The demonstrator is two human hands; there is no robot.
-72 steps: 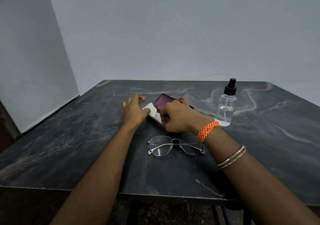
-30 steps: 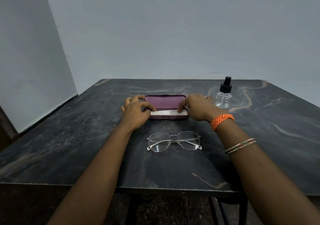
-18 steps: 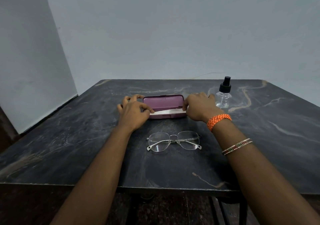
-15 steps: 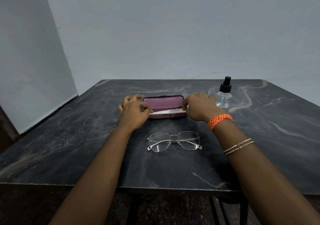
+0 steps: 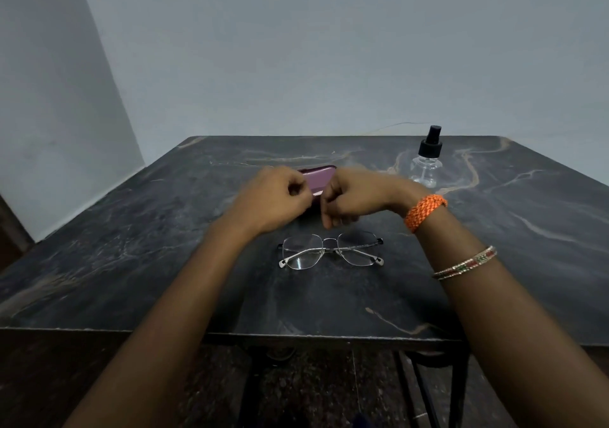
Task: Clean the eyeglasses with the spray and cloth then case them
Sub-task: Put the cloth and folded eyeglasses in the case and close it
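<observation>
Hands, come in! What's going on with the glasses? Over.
Both hands curled over purple case, grip unclear. Eyeglasses folded on table, untouched. Nothing blocking.

Both hands, left hand point(image 5: 273, 198) and right hand point(image 5: 354, 197), hover close together over the purple case point(image 5: 318, 177), with eyeglasses point(image 5: 330, 250) just nearer, a spray bottle point(image 5: 427, 160) beyond the right wrist, and bare table point(image 5: 131, 246) leftward.

Dim, even, cool light fills the view; soft shadows lie under the hands point(image 5: 342, 197); wide-angle bending curves the table edge point(image 5: 131, 329); fingers slightly motion-blurred
</observation>
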